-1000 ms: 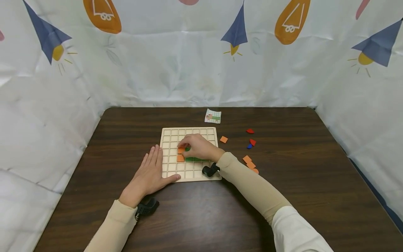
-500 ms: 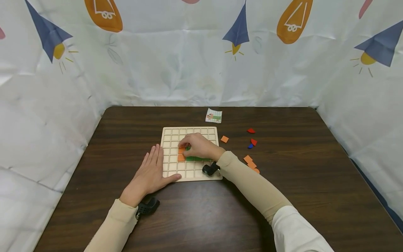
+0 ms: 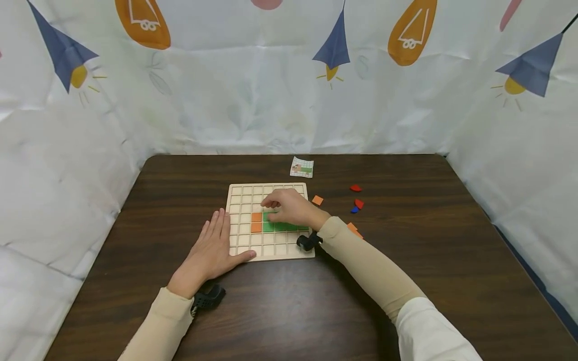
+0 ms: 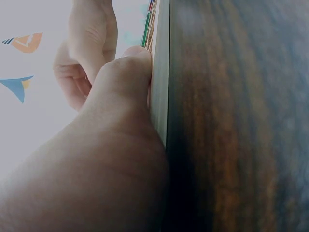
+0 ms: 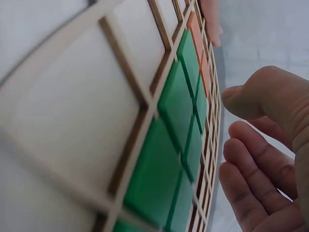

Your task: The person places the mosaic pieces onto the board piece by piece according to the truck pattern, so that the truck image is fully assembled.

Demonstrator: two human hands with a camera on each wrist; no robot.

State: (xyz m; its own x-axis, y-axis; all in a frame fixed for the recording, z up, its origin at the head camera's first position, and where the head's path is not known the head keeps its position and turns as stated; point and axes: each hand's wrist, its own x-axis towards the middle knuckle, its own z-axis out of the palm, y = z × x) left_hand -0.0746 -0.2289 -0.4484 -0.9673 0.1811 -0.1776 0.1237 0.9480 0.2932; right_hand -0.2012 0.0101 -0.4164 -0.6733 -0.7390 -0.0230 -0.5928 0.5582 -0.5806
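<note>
A pale wooden grid board (image 3: 240,241) lies on the dark table. Two orange square tiles (image 3: 256,227) sit one behind the other in its cells, with green square tiles (image 3: 282,227) filling cells to their right. My left hand (image 3: 209,255) rests at the board's near left corner, fingers straight along the left side and thumb on the front edge. Over the green tiles hovers my right hand (image 3: 293,207), holding nothing. In the right wrist view its thumb (image 5: 263,92) stands apart from loosely bent fingers, just off the green tiles (image 5: 176,108).
A small printed card (image 3: 301,168) lies behind the board. To the board's right are a loose orange tile (image 3: 317,200), red pieces (image 3: 355,188), a blue piece (image 3: 354,210) and more orange pieces (image 3: 354,229), partly hidden by the right forearm. A patterned cloth (image 3: 271,110) hangs behind the table.
My right hand has come off the far orange tile, moving slightly right, and both orange tiles now show fully. The left hand stays at the board's corner.
</note>
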